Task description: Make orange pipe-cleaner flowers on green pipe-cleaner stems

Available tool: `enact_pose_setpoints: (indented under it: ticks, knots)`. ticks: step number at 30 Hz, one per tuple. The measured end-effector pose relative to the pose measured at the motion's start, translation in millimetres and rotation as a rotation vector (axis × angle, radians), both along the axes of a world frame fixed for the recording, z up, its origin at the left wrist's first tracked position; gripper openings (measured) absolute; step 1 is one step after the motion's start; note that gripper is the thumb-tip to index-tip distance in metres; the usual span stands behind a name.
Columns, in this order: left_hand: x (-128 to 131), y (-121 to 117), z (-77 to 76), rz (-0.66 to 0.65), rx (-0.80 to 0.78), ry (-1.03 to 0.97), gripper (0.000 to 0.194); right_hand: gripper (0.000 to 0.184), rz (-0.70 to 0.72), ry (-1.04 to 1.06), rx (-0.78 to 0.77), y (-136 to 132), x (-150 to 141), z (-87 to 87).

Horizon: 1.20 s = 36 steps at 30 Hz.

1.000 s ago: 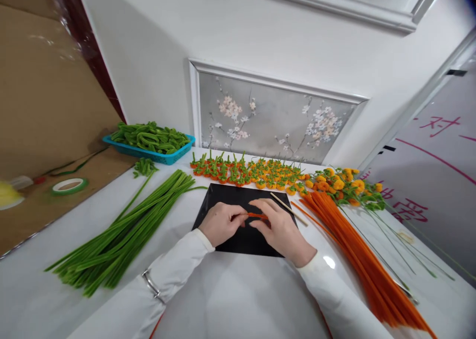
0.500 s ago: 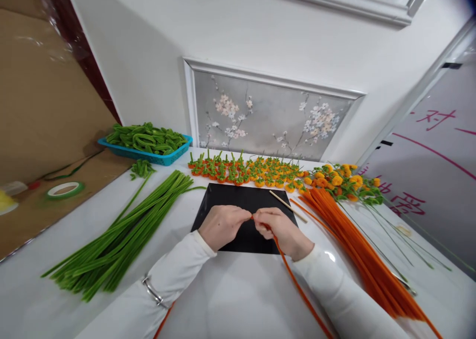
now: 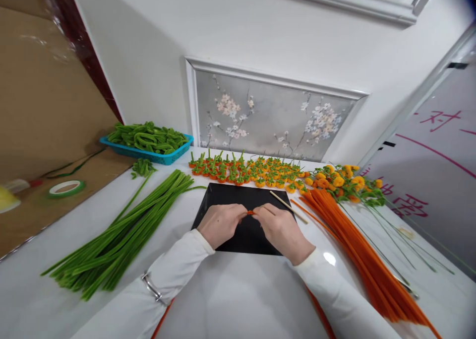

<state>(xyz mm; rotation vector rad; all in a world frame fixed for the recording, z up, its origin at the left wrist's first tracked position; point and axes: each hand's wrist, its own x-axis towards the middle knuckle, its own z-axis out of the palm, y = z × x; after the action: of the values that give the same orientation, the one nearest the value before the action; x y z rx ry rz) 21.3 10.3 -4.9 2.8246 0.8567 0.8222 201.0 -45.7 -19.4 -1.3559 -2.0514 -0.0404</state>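
Note:
My left hand and my right hand meet over a black mat on the white table. Both pinch an orange pipe cleaner, of which a short piece shows between the fingertips. Its long end runs back under my right arm toward me and shows again low in the picture. A thin wooden stick lies just right of my right hand, across the mat's far corner.
A bundle of green pipe cleaners lies to the left, a bundle of orange ones to the right. Small orange and green finished pieces line the wall. A blue basket of green pieces and a tape roll sit far left.
My right hand turned palm down and pulled closer to the left. The long orange tail that hung out beside my right wrist is now mostly hidden under my arm.

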Motion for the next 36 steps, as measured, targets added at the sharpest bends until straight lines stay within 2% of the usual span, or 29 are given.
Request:
enact_pose_setpoints:
  ticks: [2, 3, 5, 8, 12, 16, 20, 26, 30, 32, 35, 36]
  knots:
    - [0.0, 0.9, -0.6, 0.003, -0.034, -0.01, 0.021, 0.022, -0.035, -0.07, 0.017, -0.2, -0.7, 1.0]
    - [-0.3, 1.9, -1.4, -0.002, -0.035, -0.014, 0.021, 0.022, -0.038, -0.018, -0.014, -0.4, -1.3, 1.8]
    - [-1.5, 4.6, -3.6, -0.03, 0.008, -0.028, 0.02, 0.018, -0.013, 0.209, -0.136, -0.9, -2.5, 3.7]
    - [-3.0, 7.5, -5.8, -0.085, 0.163, -0.044, 0.022, 0.018, 0.05, 0.559, -0.357, -0.5, -3.4, 5.4]
    - [-1.6, 4.7, -3.2, -0.093, 0.356, -0.005, 0.024, 0.019, 0.139, 0.757, -0.594, 4.0, -3.0, 3.6]
    - [1.5, -0.2, 0.0, -0.075, 0.469, 0.017, 0.023, 0.018, 0.223, 0.916, -0.783, 7.2, -0.8, 3.0]
    - [3.0, -1.3, -0.5, -0.052, 0.497, 0.045, 0.023, 0.017, 0.241, 0.974, -0.844, 5.3, 4.1, 7.2]
    - [7.1, -0.7, -2.3, -0.036, 0.527, 0.087, 0.028, 0.009, 0.191, 0.907, -0.814, 1.4, 6.3, 11.2]
    - [8.1, 0.5, -6.8, -0.018, 0.397, 0.033, 0.025, 0.014, 0.131, 0.776, -0.759, 0.6, 6.8, 12.5]
    - [6.3, 2.1, -8.8, 0.015, 0.213, -0.014, 0.018, 0.016, 0.063, 0.684, -0.668, 1.5, 11.3, 12.3]
    - [0.2, 6.6, -8.2, 0.092, -0.129, 0.012, 0.034, 0.018, -0.08, 0.518, -0.505, 4.8, 27.0, 9.7]
    - [-2.4, 8.8, -7.0, 0.105, -0.2, 0.055, 0.033, 0.018, -0.122, 0.457, -0.47, 5.8, 34.7, 8.4]
